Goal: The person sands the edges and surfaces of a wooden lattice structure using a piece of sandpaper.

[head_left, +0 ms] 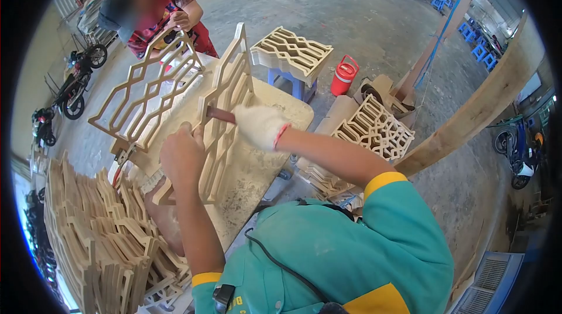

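A pale wooden lattice panel [221,88] stands on edge on the worktable in front of me. My bare left hand [184,159] is closed around its near left edge, fingers up and thumb against the wood. In a white knitted glove, my right hand [261,127] grips a flat reddish-brown strip [221,115]. The strip's far end rests against the panel's upper edge; its exact kind cannot be made out. The gloved fingers are slightly blurred. Pale dust covers the worktable [275,112].
Across the table, a person in red holds another lattice panel [137,100]. A tall stack of wooden frames [96,232] stands at left. More panels lie on a blue stool [291,82] and in a pile [374,132] at right. A red jug [344,75] and a wooden post [474,100] stand beyond.
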A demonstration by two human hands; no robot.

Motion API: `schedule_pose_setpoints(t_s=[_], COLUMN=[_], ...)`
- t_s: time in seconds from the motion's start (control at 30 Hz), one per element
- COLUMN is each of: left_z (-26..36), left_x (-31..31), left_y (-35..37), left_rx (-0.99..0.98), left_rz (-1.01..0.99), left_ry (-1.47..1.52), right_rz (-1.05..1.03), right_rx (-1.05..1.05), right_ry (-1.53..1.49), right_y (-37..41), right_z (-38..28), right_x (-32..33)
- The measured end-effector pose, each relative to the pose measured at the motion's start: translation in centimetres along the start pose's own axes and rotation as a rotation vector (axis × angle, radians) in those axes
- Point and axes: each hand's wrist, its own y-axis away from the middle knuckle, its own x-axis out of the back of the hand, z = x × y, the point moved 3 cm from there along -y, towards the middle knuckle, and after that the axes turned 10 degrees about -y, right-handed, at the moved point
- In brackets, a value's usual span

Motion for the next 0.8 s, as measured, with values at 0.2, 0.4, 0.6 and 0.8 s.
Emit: schedule_pose_setpoints(t_s=[0.2, 0.4, 0.6, 0.8], left_z=[-0.3, -0.6, -0.8, -1.1], left_x=[0.0, 0.0, 0.1, -0.2], left_y=[-0.2, -0.5, -0.8, -0.8], left_rx=[0.023, 0.078, 0.087, 0.05], left_rz=[-0.011, -0.078, -0.094, -0.019], left_ry=[-0.018, 0.013, 0.024, 0.007], right_rz=[-0.046, -0.157, -0.142, -0.152], right_rx=[0.073, 0.038, 0.098, 0.117], right_ry=[0.02, 0.035, 0.034, -0.015], right_y=[-1.1, -1.2, -2.2, -2.0], right_z=[0.3, -0.8, -0.3, -0.9], right_x=[0.0, 2.0, 1.9, 2.2])
